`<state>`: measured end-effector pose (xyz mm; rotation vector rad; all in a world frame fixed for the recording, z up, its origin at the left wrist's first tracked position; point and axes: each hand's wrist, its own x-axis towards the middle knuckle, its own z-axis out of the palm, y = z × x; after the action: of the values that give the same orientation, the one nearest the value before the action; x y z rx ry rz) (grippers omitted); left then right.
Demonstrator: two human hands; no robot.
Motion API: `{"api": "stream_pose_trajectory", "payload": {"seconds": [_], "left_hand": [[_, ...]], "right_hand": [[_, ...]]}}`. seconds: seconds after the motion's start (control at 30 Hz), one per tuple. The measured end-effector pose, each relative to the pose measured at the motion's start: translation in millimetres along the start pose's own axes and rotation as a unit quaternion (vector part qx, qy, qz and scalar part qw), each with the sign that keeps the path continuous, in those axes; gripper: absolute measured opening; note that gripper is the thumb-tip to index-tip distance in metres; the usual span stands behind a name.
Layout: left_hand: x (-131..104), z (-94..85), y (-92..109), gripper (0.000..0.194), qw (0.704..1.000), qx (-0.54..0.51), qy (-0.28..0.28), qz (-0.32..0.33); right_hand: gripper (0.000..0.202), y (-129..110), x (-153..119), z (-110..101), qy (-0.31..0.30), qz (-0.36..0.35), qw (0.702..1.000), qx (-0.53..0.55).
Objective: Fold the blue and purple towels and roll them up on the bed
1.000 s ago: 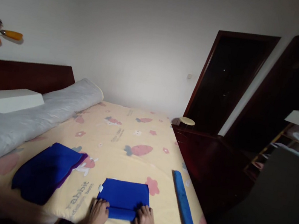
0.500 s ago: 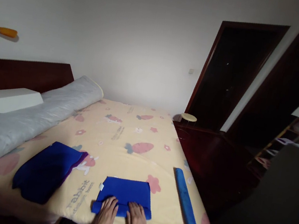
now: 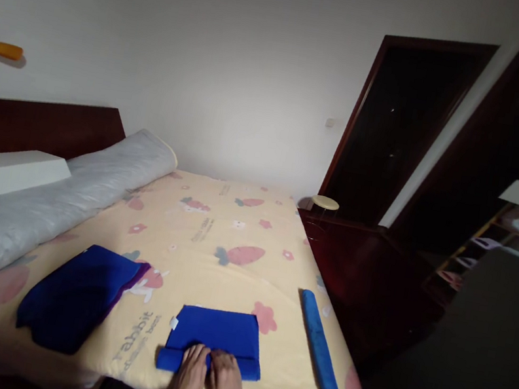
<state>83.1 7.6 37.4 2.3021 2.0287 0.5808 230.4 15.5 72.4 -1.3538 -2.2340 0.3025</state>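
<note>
Cloth (image 3: 219,330), partly rolled, lies by the near edge of the bed (image 3: 200,277). The left hand (image 3: 191,372) and right hand (image 3: 226,381) press the middle of the roll (image 3: 169,359), side by side, fingers half curled; whether they pinch it, I cannot tell. Both ends are unheld and jut past the flat part, so uneven pressure could skew it

Dim bedroom with plain white walls

A yellow, strawberry-print bedsheet (image 3: 212,240) covers the bed beside a dark reddish-brown wooden headboard (image 3: 36,127). A round, cream-topped stool (image 3: 325,203) stands near a dark brown door (image 3: 399,131).
</note>
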Motion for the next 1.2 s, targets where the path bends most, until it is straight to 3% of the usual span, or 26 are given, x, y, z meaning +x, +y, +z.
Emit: {"api": "stream_pose_trajectory", "payload": {"seconds": [0.07,0.17,0.27,0.37,0.43,0.5,0.57,0.67,0.8,0.93,1.03,1.13,1.2], "left_hand": [[1,-6.9,-14,0.043,1.0,0.001,-0.007,0.0],[3,-24.3,-39,0.044,0.999,0.019,-0.008,-0.033],[5,-31.6,-48,0.044,0.997,0.051,0.002,-0.059],[10,-20.0,-32,0.043,0.997,0.054,0.031,-0.039],[15,-7.8,-16,0.05,0.999,0.034,0.032,0.008],[21,0.1,-5,0.056,0.998,0.012,0.008,0.053],[27,-0.9,-4,0.055,0.997,0.008,-0.025,0.069],[34,-17.9,-21,0.049,0.996,0.034,-0.067,0.044],[37,-40.6,-49,0.051,0.994,0.068,-0.089,-0.003],[37,-33.8,-49,0.049,0.995,0.083,-0.061,-0.004],[42,-19.0,-32,0.058,0.996,0.073,-0.051,0.009],[52,-10.8,-16,0.064,0.993,0.051,-0.097,0.033],[60,-12.0,-14,0.06,0.991,0.042,-0.126,0.025]], "right_hand": [[0.037,13,-1,-2,0.009,0.031,0.999,-0.024],[0.041,51,-10,-12,0.036,0.093,0.992,-0.074],[0.042,74,-16,-20,0.053,0.127,0.985,-0.101],[0.043,60,-10,-17,0.043,0.112,0.988,-0.095],[0.044,38,-1,-11,0.001,0.057,0.997,-0.061],[0.046,17,10,-5,-0.047,0.007,0.999,-0.023],[0.045,6,18,-4,-0.073,0.005,0.997,-0.01],[0.045,15,24,-14,-0.08,0.067,0.994,-0.029],[0.052,48,22,-35,-0.079,0.161,0.982,-0.066],[0.053,59,23,-42,-0.089,0.192,0.972,-0.098],[0.053,42,33,-32,-0.095,0.144,0.982,-0.075],[0.056,22,46,-17,-0.142,0.047,0.989,-0.012],[0.058,19,53,-8,-0.163,0.034,0.986,0.001]]}}
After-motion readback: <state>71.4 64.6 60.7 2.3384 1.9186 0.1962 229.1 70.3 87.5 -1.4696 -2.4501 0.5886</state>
